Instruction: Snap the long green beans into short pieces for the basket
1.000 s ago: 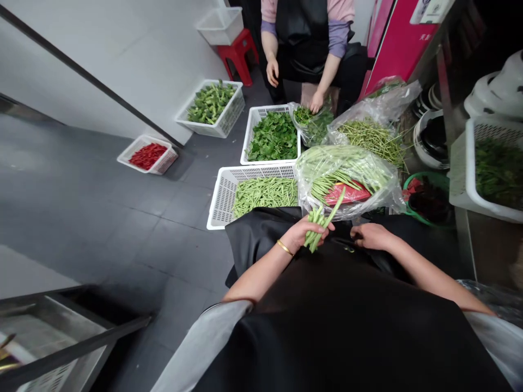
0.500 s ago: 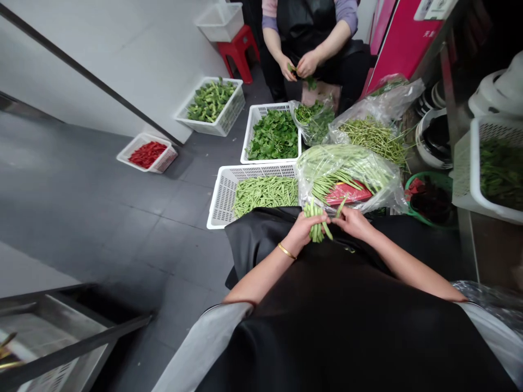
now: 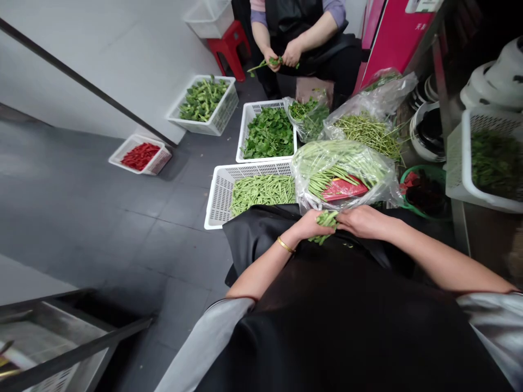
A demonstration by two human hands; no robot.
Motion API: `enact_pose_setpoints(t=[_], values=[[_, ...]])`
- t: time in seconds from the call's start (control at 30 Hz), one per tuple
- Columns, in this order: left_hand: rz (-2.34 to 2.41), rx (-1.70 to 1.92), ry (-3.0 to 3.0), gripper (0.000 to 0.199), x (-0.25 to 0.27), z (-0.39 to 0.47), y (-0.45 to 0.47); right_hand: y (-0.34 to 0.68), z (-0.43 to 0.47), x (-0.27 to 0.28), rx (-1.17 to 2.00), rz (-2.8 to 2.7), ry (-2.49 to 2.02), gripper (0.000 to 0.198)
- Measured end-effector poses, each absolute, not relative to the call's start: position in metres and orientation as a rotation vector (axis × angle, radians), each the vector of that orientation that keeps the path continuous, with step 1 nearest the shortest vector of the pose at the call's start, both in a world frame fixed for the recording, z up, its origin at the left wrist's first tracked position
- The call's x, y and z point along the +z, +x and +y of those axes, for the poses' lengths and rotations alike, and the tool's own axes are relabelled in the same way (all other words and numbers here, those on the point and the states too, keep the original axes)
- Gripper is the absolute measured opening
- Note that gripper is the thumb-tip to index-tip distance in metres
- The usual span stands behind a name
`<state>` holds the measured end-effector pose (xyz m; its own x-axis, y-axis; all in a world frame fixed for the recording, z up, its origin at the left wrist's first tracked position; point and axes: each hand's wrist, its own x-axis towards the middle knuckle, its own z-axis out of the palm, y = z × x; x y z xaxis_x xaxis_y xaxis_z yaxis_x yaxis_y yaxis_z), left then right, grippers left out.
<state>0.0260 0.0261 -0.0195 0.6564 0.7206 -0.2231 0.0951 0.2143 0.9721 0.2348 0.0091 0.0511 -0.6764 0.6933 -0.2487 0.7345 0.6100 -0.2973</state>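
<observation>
A small bunch of green bean pieces [image 3: 327,219] is gripped in my left hand [image 3: 309,224], its fingers wrapped round it above my lap. My right hand [image 3: 362,222] is closed, pinching at the right edge of the same bunch; its fingertips are partly hidden. Just ahead of both hands lies a clear plastic bag [image 3: 386,182] of long green beans [image 3: 343,149], with a red packet [image 3: 345,188] among them. To the left of the bag, a white crate [image 3: 220,198] holds many cut green beans [image 3: 263,191].
A co-worker's hands [image 3: 284,57] hold leafy stems beyond the crates. White baskets contain leafy greens [image 3: 269,132], chopped green stalks [image 3: 203,99] and red peppers [image 3: 141,156]. At right stand a green basin [image 3: 443,173], a white basket [image 3: 460,158] and a shelf. A red stool [image 3: 232,49] is behind.
My right hand has turned and moved closer to my left; the bean upright in its fingers no longer shows. The bunch has tilted. The co-worker's hands have shifted, with a long stem now visible.
</observation>
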Motion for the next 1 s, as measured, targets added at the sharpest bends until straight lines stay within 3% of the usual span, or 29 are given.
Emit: enact_pose_setpoints(t=[0.13, 0.3, 0.37, 0.43, 0.53, 0.6, 0.67, 0.83, 1.0], values=[[0.792, 0.444, 1.439, 0.017, -0.017, 0.027, 0.027, 0.231, 0.018, 0.024, -1.032, 2.677, 1.203, 0.023], [0.987, 0.775, 0.854, 0.026, -0.029, 0.027, 0.030, 0.209, 0.010, -0.018, -2.101, 2.313, 2.257, 0.038], [0.996, 0.823, 0.629, 0.028, -0.035, 0.029, 0.028, 0.211, 0.008, -0.027, -2.336, 2.056, 2.450, 0.042], [0.955, 0.835, 0.435, 0.026, -0.040, 0.034, 0.023, 0.225, 0.012, -0.030, -2.232, 2.052, 2.161, 0.042], [0.866, 0.847, 0.211, 0.022, -0.045, 0.043, 0.011, 0.250, 0.035, -0.035, -1.499, 2.210, 1.785, 0.031], [0.817, 0.817, 0.154, 0.022, -0.045, 0.047, 0.006, 0.253, 0.057, -0.046, -0.956, 2.231, 1.831, 0.029], [0.774, 0.774, 0.161, 0.025, -0.045, 0.048, 0.004, 0.240, 0.080, -0.063, -0.665, 2.155, 1.882, 0.035], [0.670, 0.785, 0.261, 0.041, -0.045, 0.045, 0.003, 0.195, 0.109, -0.107, -0.653, 2.100, 1.819, 0.037], [0.662, 0.786, 0.349, 0.032, -0.051, 0.044, 0.006, 0.225, 0.110, -0.094, -0.617, 2.164, 1.909, 0.034]])
